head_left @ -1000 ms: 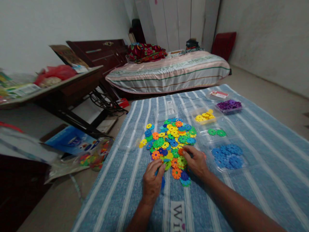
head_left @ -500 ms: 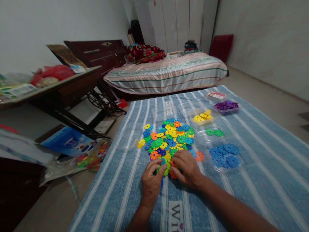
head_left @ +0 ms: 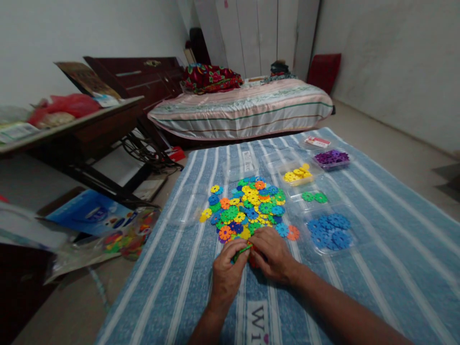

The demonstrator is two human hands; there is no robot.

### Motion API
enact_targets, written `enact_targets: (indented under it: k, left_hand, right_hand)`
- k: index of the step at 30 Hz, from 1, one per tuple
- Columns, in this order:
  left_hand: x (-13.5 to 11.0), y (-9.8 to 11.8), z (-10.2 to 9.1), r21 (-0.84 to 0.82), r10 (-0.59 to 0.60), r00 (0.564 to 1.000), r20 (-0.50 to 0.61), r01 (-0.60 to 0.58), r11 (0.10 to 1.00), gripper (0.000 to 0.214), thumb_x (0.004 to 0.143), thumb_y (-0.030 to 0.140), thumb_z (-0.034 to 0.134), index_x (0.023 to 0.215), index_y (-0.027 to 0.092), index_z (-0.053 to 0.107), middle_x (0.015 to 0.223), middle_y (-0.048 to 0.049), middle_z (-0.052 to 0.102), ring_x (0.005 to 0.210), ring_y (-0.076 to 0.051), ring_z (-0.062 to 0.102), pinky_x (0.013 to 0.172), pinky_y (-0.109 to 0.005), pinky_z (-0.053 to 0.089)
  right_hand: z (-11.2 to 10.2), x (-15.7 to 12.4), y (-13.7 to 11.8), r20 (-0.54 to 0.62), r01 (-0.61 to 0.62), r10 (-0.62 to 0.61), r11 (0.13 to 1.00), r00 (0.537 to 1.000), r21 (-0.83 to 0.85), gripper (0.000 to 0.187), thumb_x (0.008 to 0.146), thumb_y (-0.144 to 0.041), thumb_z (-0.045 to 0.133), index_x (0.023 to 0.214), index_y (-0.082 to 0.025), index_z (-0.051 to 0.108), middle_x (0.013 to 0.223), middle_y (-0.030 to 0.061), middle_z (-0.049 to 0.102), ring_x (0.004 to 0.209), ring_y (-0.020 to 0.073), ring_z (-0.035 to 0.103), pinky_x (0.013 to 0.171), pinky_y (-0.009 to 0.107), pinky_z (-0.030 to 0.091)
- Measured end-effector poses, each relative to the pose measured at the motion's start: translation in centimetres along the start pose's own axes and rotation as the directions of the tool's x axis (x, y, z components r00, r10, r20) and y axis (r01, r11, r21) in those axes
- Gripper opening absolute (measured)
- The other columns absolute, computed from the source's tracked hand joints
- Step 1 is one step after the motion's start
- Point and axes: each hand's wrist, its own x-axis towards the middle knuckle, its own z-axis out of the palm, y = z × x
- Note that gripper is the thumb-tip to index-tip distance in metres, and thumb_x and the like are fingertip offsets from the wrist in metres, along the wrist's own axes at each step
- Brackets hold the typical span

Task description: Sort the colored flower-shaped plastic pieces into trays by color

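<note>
Pinching a green disc (head_left: 244, 249) edge-on between thumb and fingers, the left hand (head_left: 226, 272) is probably turning its rim toward the right hand (head_left: 272, 254), which is arching just beside it, its grip hidden. Beyond both hands, mixed discs (head_left: 251, 200) are lying heaped, seemingly for easy reach. Right of the right hand, blue discs (head_left: 328, 230) are resting in a clear tray (head_left: 353, 239), apparently grouped by colour.

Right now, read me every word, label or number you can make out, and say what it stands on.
"Wi": large, on the cloth at the near edge; the next letter is cut off.
"Wi… love": small, on the cloth's far part; the middle is unclear.
Blue box: lettering, too blurred.
Red-and-white card: too small.
Packet on the desk: too blurred.
Discs: nothing I can read.
</note>
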Motion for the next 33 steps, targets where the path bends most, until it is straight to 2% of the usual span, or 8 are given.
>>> enact_targets:
  k: [6,10,15,19,24,26,30,33]
  left_hand:
    - [-0.6,-0.5,-0.2,0.083,0.1,0.994,0.05,-0.104,0.991,0.017,0.086,0.027,0.059,0.091,0.022,0.073,0.09,-0.0055,0.073,0.087,-0.019,0.069,0.083,-0.033,0.058]
    - [-0.8,-0.8,-0.4,0.167,0.131,0.991,0.002,-0.129,0.977,0.017,0.086,0.028,0.059,0.095,0.021,0.072,0.091,-0.0055,0.073,0.088,-0.019,0.069,0.085,-0.033,0.058]
    - [-1.0,-1.5,-1.5,0.279,0.153,0.985,-0.076,-0.126,0.952,0.018,0.086,0.029,0.06,0.099,0.02,0.07,0.097,-0.0054,0.072,0.092,-0.018,0.067,0.089,-0.034,0.056]
    - [-1.4,-2.2,-2.8,0.358,0.233,0.971,-0.059,-0.198,0.912,0.015,0.087,0.027,0.059,0.096,0.02,0.069,0.095,-0.0047,0.071,0.093,-0.019,0.066,0.088,-0.035,0.056]
    - [-2.1,-3.2,-3.1,0.479,0.316,0.947,-0.059,-0.251,0.841,0.013,0.087,0.025,0.058,0.094,0.02,0.068,0.103,-0.0075,0.07,0.1,-0.022,0.064,0.09,-0.039,0.055]
    - [-2.2,-3.6,-3.0,0.537,0.323,0.945,-0.058,-0.243,0.808,0.015,0.087,0.025,0.057,0.098,0.019,0.068,0.109,-0.0093,0.068,0.105,-0.024,0.062,0.091,-0.041,0.054]
    - [-1.9,-4.4,-2.8,0.63,0.285,0.958,-0.039,-0.198,0.751,0.021,0.088,0.027,0.055,0.101,0.017,0.067,0.116,-0.0132,0.064,0.113,-0.029,0.056,0.095,-0.048,0.052]
    - [-1.6,-4.8,-2.8,0.65,0.235,0.972,-0.013,-0.171,0.741,0.023,0.087,0.031,0.056,0.101,0.016,0.068,0.12,-0.0153,0.062,0.118,-0.033,0.054,0.096,-0.052,0.05]
  right_hand:
    - [0.5,-0.4,0.1,-0.017,0.067,-0.067,0.997,0.998,-0.04,0.019,0.092,-0.015,0.043,0.1,-0.018,0.06,0.083,0.0086,0.065,0.084,0.0213,0.059,0.072,0.035,0.046]
    - [0.6,-0.4,0.1,-0.053,0.1,-0.104,0.992,0.993,-0.075,0.017,0.092,-0.016,0.044,0.095,-0.018,0.061,0.081,0.0087,0.065,0.083,0.0213,0.06,0.072,0.035,0.048]
    - [-2.7,0.8,0.2,-0.167,0.108,-0.146,0.97,0.975,-0.219,0.017,0.089,-0.01,0.05,0.096,-0.02,0.062,0.085,0.008,0.068,0.089,0.021,0.063,0.081,0.037,0.051]
    - [-7.7,1.8,2.0,-0.337,-0.053,-0.121,0.885,0.934,-0.463,0.016,0.087,-0.012,0.055,0.098,-0.02,0.064,0.087,0.0066,0.07,0.092,0.022,0.064,0.088,0.039,0.048]
    - [-11.4,1.5,4.5,-0.476,-0.386,0.032,0.635,0.879,-0.669,0.011,0.087,-0.018,0.056,0.091,-0.016,0.066,0.083,0.0104,0.067,0.085,0.0252,0.06,0.08,0.04,0.043]
    - [-10.9,1.2,4.4,-0.442,-0.359,0.047,0.663,0.896,-0.657,0.011,0.087,-0.017,0.055,0.088,-0.017,0.066,0.08,0.0088,0.066,0.081,0.0234,0.058,0.077,0.037,0.041]
    - [-7.6,1.0,3.0,-0.205,-0.078,-0.038,0.845,0.978,-0.529,0.019,0.089,-0.012,0.051,0.075,-0.02,0.061,0.07,0.0034,0.06,0.071,0.0175,0.053,0.068,0.029,0.037]
    - [-4.9,0.7,1.7,-0.083,0.061,-0.103,0.91,0.991,-0.41,0.022,0.09,-0.01,0.05,0.072,-0.02,0.058,0.068,0.0022,0.057,0.069,0.0158,0.05,0.066,0.028,0.035]
